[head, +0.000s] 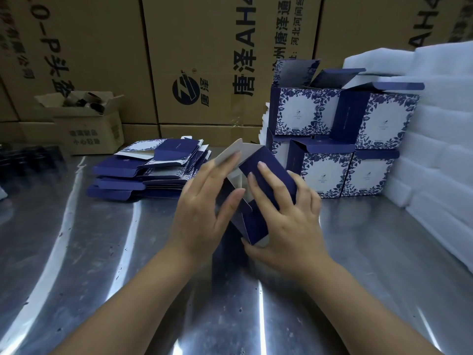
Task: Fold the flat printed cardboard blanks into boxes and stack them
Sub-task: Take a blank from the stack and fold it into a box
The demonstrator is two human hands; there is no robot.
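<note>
A half-folded box (256, 226) is held at the centre of the frame, above the desk (102, 252). It is gripped by the right hand (286, 216), fingers over its blue panel, thumb beneath. A flap is pressed by the straight-fingered left hand (204, 208). Flat blanks (143, 172) are piled centre left, finished boxes (343, 129) stacked right.

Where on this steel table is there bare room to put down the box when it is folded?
Two bare patches of table: near left, in front of the flat blanks; near right, in front of the stacked boxes and white foam. Crowded: the back edge, and the narrow gap between blanks and boxes, behind the half-folded box.
</note>
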